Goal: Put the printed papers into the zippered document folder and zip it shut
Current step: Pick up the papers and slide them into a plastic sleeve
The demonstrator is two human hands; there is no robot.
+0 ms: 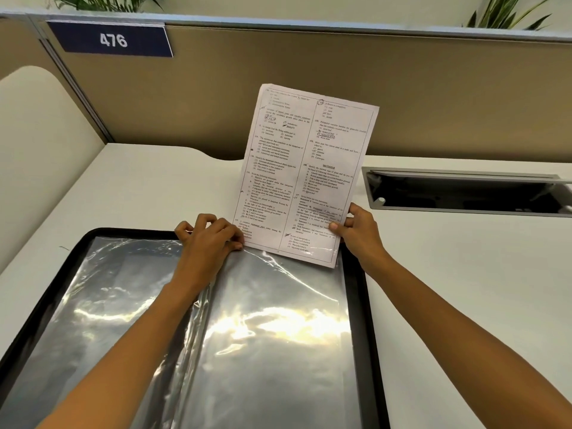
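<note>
An office cubicle: tan partition (309,88) at 12 o'clock, numbered plate (111,40) (476) at 11, white desk (464,274) with a cable hatch (464,193) at 2, plants (507,10) beyond.

Open document folder (356,289) runs off the frame's bottom and left edges. Lower edge of the printed papers (306,168) blurs behind the glare-streaked clear sleeve (278,305); fine print unreadable. Right grip (360,230) fingers hidden behind the sheets.
</note>
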